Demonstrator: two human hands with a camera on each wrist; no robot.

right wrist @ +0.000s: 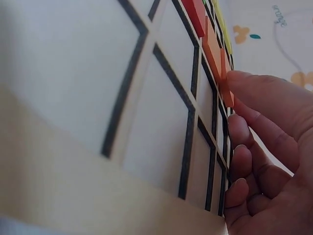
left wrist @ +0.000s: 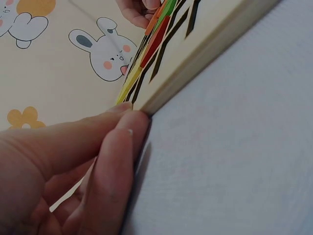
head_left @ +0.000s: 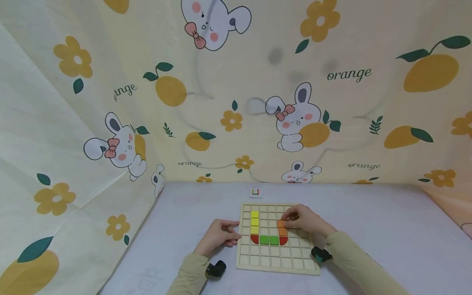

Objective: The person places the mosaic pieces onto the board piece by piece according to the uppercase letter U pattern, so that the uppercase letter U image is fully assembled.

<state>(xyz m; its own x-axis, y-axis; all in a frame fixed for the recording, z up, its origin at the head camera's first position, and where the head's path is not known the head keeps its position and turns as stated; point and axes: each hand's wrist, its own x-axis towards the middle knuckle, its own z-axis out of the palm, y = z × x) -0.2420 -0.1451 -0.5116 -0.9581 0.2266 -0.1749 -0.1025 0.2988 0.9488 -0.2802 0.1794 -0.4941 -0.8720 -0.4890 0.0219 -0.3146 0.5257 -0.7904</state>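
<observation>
A pale wooden grid board lies on the table. My left hand holds its left edge, thumb and fingertips right at the rim in the left wrist view. My right hand is over the upper right part of the board, pinching an orange square tile between thumb and fingers. That tile is close above the grid, beside another orange tile. Several yellow tiles form a column on the left. Red rounded corner tiles and green tiles make the bottom row of a U shape.
A small pattern card with a coloured U lies on the table behind the board. The white table meets a printed curtain at the back and on the left. A black wrist camera sits at each sleeve.
</observation>
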